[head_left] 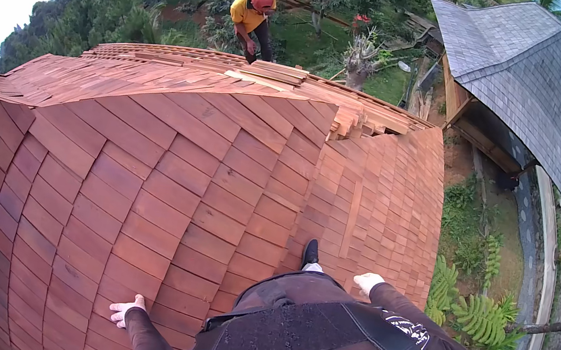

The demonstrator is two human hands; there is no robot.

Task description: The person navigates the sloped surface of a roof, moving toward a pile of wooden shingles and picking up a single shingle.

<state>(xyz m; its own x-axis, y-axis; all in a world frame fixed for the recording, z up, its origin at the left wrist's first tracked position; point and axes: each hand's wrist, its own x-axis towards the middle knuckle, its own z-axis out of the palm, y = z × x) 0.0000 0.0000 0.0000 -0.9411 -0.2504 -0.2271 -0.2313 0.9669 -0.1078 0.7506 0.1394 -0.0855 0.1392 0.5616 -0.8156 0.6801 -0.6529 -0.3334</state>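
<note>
Resting our left hand (126, 309), fingers spread, on reddish wooden shingles (154, 212), our right hand (369, 284) near our dark shoe (311, 251), its grip we cannot tell.

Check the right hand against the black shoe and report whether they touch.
Apart. The head view shows red shingles in the open gap between the right hand and the black shoe.

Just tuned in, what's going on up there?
A person is on a reddish wood-shingled roof, the left hand spread against it. The right hand is curled near the right-hand slope; whether it holds anything is unclear. At the far edge, a co-worker in a yellow top bends near stacked wood pieces.
</note>
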